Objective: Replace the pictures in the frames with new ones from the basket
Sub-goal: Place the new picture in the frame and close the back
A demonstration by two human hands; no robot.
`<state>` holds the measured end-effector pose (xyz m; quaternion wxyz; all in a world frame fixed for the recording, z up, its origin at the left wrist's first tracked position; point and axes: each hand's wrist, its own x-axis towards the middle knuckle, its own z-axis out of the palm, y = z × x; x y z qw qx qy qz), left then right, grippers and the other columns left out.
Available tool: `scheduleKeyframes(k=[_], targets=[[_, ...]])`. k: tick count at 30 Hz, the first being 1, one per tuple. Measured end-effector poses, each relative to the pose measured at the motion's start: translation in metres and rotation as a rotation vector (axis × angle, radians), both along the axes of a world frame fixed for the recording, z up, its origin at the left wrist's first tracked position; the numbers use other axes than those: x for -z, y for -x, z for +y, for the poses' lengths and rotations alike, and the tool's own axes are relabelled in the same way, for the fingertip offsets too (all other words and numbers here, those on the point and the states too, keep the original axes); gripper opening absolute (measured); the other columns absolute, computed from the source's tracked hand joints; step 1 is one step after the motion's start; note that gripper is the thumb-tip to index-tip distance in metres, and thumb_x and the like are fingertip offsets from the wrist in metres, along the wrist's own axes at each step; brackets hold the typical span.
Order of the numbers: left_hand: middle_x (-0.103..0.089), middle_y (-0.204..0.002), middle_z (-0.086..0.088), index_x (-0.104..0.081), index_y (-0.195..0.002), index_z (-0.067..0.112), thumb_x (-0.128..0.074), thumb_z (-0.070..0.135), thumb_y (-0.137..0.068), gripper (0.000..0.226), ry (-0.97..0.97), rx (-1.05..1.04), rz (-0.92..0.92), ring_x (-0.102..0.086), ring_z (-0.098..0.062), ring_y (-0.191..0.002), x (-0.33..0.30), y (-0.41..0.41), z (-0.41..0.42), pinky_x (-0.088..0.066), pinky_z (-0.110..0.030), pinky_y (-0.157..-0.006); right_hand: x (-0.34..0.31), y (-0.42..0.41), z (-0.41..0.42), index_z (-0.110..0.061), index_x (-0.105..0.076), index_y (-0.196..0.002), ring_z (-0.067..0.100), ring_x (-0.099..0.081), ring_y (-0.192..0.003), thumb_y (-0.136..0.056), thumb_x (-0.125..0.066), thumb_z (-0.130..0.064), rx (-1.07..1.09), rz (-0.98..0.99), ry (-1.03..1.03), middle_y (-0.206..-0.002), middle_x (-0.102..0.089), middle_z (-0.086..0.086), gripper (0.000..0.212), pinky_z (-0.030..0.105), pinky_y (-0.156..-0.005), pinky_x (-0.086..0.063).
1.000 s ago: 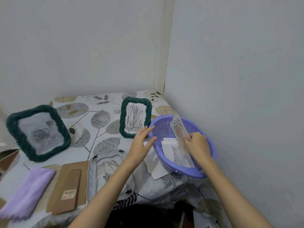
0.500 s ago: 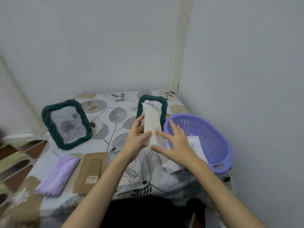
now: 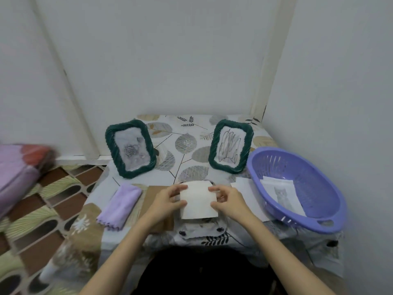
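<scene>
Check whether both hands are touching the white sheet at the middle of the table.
Touching. The head view shows the left hand pinching the white sheet at its left edge and the right hand at its right edge, fingers overlapping the paper.

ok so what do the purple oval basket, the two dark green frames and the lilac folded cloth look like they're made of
Purple oval basket: likely moulded plastic, smooth and slightly glossy, with slotted walls. Two dark green frames: twisted, rope-like matte borders, perhaps resin or wrapped cord; I cannot tell which. Lilac folded cloth: soft, fuzzy fabric, probably microfibre, with a scalloped edge.

Plain white walls point(image 3: 170, 60) meet in a corner — small table point(image 3: 187, 133) with leafy cloth, patterned tile floor point(image 3: 42, 209).
</scene>
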<state>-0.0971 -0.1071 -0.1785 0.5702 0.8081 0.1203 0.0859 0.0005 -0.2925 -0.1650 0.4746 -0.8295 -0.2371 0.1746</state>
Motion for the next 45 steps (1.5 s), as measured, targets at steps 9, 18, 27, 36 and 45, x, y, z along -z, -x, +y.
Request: scheduleKeyframes(k=[9,18,27,36,45], targets=[[-0.035,-0.148,-0.006,-0.043,-0.134,0.027,-0.061,0.029,-0.086,0.051,-0.567,0.144,0.209,-0.009,-0.019,-0.145,0.023,0.002,0.008,-0.003,-0.037,-0.114,0.021,0.000,0.002,-0.012,-0.062,-0.115,-0.001,-0.043,-0.058,-0.076,-0.064,-0.001,-0.145,-0.185,0.289,-0.065,-0.046,-0.011,0.040,0.005,-0.060,-0.036],[-0.034,-0.149,0.003,-0.037,-0.136,0.035,-0.062,0.040,-0.083,0.059,-0.658,0.151,0.219,-0.006,-0.012,-0.145,0.030,0.005,0.008,0.000,-0.042,-0.116,0.021,-0.003,-0.004,-0.012,-0.060,-0.120,-0.001,-0.042,-0.058,-0.078,-0.062,0.000,-0.185,-0.201,0.307,-0.068,-0.045,-0.011,0.044,0.002,-0.060,-0.035],[-0.031,-0.150,0.005,-0.038,-0.138,0.032,-0.062,0.043,-0.083,0.061,-0.703,0.159,0.234,-0.003,-0.013,-0.145,0.028,0.010,0.007,0.001,-0.042,-0.116,0.027,-0.002,-0.010,-0.013,-0.062,-0.119,0.010,-0.045,-0.083,-0.074,-0.071,-0.009,-0.229,-0.230,0.319,-0.106,-0.049,0.006,0.046,0.014,-0.078,-0.034],[-0.012,-0.156,0.008,-0.042,-0.134,0.038,-0.061,0.046,-0.082,0.055,-0.756,0.224,0.336,0.007,-0.020,-0.145,0.022,0.007,0.011,0.004,-0.046,-0.116,0.020,0.003,-0.011,-0.027,-0.056,-0.125,0.023,-0.034,-0.122,-0.081,-0.065,-0.029,-0.252,-0.349,0.427,-0.138,-0.042,-0.004,0.045,0.029,-0.101,-0.026],[-0.009,-0.157,0.010,-0.041,-0.134,0.037,-0.063,0.050,-0.079,0.062,-0.696,0.256,0.345,0.008,-0.014,-0.145,0.020,0.010,0.008,0.006,-0.043,-0.116,0.021,0.007,-0.017,-0.036,-0.050,-0.128,0.020,-0.025,-0.130,-0.084,-0.063,-0.037,-0.301,-0.306,0.526,-0.151,-0.026,-0.013,0.046,0.035,-0.104,-0.020]])
